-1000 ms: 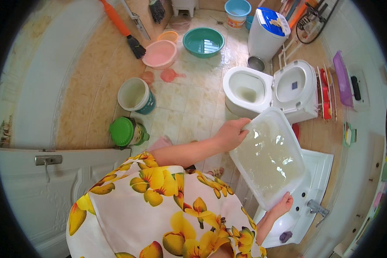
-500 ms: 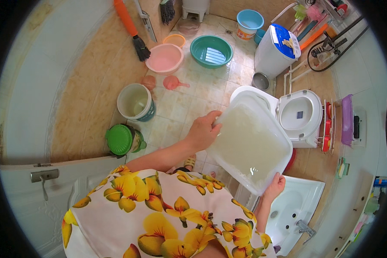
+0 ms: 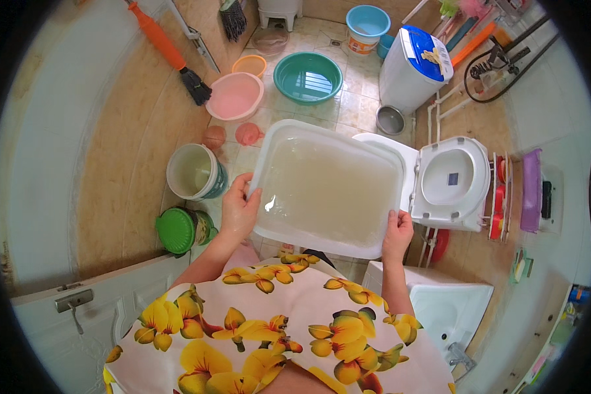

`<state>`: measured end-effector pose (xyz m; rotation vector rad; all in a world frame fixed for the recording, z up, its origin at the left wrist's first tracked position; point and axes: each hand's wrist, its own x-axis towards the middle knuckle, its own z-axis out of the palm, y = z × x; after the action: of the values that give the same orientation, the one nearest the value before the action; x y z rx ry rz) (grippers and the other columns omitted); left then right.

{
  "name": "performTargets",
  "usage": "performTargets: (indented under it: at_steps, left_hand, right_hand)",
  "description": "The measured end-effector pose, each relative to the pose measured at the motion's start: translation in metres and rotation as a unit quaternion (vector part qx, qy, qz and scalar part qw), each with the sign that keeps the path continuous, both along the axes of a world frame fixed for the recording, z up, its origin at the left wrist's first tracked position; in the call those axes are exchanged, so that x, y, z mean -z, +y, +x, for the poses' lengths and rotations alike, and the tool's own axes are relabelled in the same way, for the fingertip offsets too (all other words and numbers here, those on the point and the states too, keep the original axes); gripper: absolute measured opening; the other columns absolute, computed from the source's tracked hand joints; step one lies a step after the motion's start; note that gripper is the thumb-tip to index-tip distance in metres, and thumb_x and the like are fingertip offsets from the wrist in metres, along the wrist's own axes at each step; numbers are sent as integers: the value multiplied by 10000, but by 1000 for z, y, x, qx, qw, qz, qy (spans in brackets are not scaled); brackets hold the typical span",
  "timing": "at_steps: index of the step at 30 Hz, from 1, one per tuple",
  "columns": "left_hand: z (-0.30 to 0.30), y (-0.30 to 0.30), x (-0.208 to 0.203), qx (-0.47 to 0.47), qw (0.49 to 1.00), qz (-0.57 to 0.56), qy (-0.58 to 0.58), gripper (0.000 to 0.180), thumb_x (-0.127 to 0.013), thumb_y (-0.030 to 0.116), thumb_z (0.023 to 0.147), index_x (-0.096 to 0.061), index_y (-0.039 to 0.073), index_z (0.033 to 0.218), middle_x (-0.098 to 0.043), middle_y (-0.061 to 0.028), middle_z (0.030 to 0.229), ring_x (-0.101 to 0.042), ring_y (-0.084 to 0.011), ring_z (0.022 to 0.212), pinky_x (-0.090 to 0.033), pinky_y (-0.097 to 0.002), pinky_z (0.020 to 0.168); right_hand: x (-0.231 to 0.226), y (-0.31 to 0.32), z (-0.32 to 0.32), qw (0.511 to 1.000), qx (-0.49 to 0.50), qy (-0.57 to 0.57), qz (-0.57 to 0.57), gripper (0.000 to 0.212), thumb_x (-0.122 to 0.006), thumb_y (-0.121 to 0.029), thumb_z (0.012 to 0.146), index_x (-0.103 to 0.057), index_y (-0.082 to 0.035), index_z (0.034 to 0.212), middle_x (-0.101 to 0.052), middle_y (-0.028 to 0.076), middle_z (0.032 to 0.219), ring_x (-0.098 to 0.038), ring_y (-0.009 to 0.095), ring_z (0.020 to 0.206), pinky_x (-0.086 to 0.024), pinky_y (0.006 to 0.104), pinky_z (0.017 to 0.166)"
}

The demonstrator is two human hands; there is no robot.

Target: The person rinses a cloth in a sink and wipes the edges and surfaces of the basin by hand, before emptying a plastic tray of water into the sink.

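Between my two hands is a white rectangular plastic basin filled with cloudy water. My left hand grips its left rim, thumb toward the inside and fingers under the edge. At the lower right corner my right hand holds the rim, its fingers partly hidden beneath. The basin is held off the floor in front of my body, and its upper right corner overlaps the front of the toilet from this viewpoint. The toilet's lid is raised.
At left stand a white bucket and a green-lidded bin. Farther off are a pink basin, a green basin, a red dipper, a blue bucket, a metal pot and a small washing machine. A sink lies right.
The basin has swung left, away from the sink, and now sits squarer and more level before me. Both hands keep their hold; my left hand has shifted left.
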<state>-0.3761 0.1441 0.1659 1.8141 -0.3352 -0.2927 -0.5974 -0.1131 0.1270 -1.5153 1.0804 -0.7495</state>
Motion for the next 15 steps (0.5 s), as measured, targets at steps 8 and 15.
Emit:
performTargets:
  at_steps: [8,15]
  left_hand:
    - [15,-17,14,-72,996,-43,27,235,-545,-33,849,-503,-14,1079,-540,24,723,-442,-25,621,-356,-170,555]
    - [42,-19,19,-123,992,22,31,223,-555,-24,851,-511,-22,1069,-542,25,728,-436,-13,627,-348,-165,552]
  right_hand:
    - [-2,-49,70,995,-96,16,-15,160,-576,-162,906,-555,-5,893,-513,-29,704,-421,53,624,-376,211,575]
    - [4,-68,122,988,-148,24,-36,166,-582,-161,902,-558,2,882,-508,-23,705,-416,62,629,-371,222,571]
